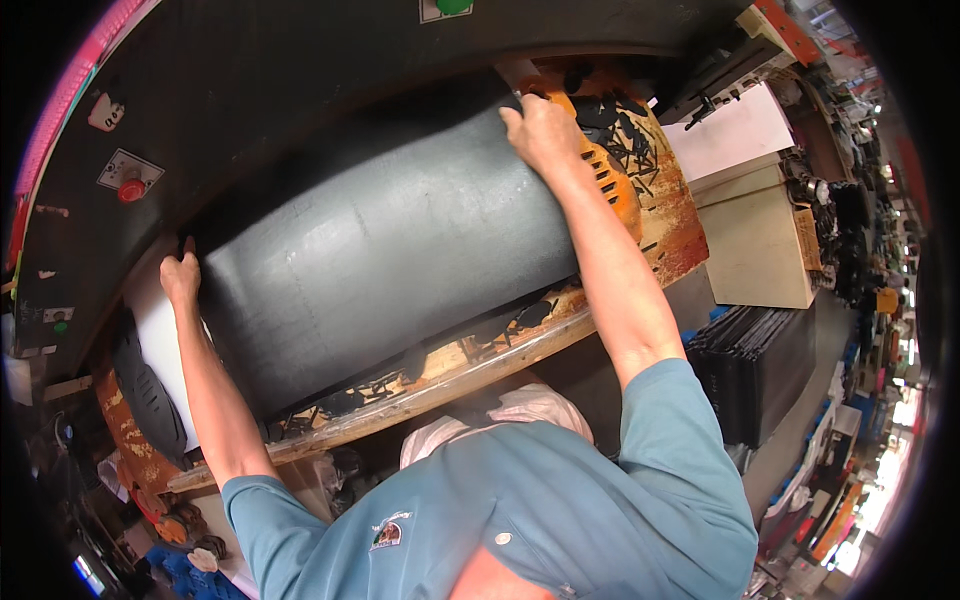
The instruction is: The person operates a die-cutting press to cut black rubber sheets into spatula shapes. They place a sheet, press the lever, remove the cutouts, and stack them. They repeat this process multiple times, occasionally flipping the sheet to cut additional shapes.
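Both arms stretched wide here, and the big black sheet point(390, 250) lies aslant over the bench point(530, 345), a hand at either end — the right hand point(545, 130) is closed at the far right corner, thumb on the near face, fingers curled over the edge; the left hand point(180, 275) sits by the far left corner, fingers partly curled, though whether it grips I cannot tell. A white sheet point(165, 330) shows beneath that forearm, a slotted orange piece point(622, 205) just beside the right one — and black scraps point(625, 140) litter the wood beyond it
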Available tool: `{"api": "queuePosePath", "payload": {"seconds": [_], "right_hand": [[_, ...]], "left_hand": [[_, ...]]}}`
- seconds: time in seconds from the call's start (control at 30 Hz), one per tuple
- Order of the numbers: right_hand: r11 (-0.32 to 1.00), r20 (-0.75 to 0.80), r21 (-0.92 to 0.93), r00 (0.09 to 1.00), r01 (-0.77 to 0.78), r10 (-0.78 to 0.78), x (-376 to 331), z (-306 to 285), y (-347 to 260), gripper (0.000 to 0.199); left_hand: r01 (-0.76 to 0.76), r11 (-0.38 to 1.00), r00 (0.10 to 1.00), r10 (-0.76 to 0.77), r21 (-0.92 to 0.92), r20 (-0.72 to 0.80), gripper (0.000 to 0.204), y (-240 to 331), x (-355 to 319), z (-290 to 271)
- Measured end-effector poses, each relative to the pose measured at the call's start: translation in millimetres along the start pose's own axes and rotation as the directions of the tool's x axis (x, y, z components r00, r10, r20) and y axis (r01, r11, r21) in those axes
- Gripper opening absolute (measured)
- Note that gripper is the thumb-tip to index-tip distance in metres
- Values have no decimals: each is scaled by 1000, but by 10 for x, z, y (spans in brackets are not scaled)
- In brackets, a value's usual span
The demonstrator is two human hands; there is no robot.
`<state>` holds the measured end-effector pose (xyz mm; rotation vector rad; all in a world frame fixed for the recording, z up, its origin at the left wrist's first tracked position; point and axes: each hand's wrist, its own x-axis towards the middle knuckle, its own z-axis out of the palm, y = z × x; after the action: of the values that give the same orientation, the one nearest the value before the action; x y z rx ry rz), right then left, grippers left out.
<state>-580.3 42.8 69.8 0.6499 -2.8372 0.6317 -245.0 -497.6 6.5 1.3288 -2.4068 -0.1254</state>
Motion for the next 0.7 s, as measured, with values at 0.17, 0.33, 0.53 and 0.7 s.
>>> {"api": "queuePosePath", "payload": {"seconds": [0.17,0.33,0.53,0.7], "right_hand": [[997,96,-77,995,-23,30,-730,-111,292,39],[990,-107,6,985,139,-138,-639,166,332,23],[988,-80,-92,988,122,-129,-217,260,277,22],[988,-172,-11,973,156,-155,-312,323,337,26]], "left_hand": [[85,981,992,-67,-172,109,61,89,-830,-277],[5,997,990,-17,-83,-141,54,311,-867,-110],[-22,998,986,31,58,-161,43,266,-525,139],[-264,934,856,342,242,-387,42,1021,-1143,-27]]}}
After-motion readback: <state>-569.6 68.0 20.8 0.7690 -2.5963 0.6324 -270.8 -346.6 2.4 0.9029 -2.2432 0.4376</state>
